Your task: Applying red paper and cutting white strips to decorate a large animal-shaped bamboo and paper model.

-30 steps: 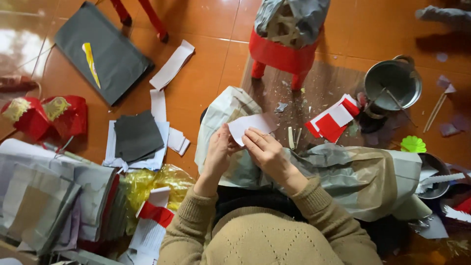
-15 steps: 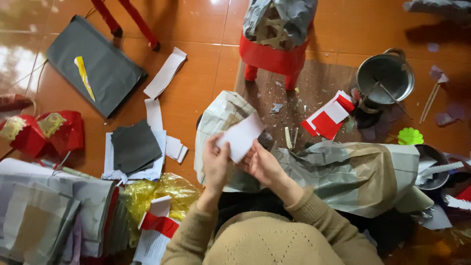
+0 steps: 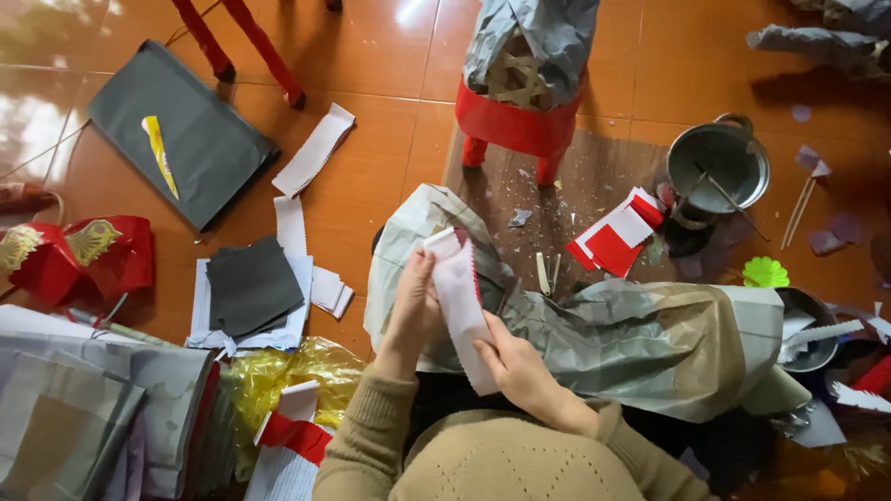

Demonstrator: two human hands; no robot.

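Note:
My left hand (image 3: 413, 301) pinches the upper end of a white paper strip with a red edge (image 3: 462, 297). My right hand (image 3: 512, 364) grips the same strip at its lower end, so it stands almost upright between both hands. Under the hands lies a large grey-and-brown paper-covered form (image 3: 650, 339) across my lap. My sleeves are tan knit.
A red stool (image 3: 515, 125) with a grey paper figure stands ahead. A metal pot (image 3: 719, 162) and red-white paper pieces (image 3: 617, 237) lie at right. Left are dark grey sheets (image 3: 251, 283), white strips (image 3: 313, 148), a red-gold ornament (image 3: 79, 260), grey paper stacks (image 3: 83, 408) and yellow cellophane (image 3: 283, 376).
The paper piece has been turned from lying flat and wide to standing lengthwise; my left hand rose to its top and my right hand dropped to its bottom.

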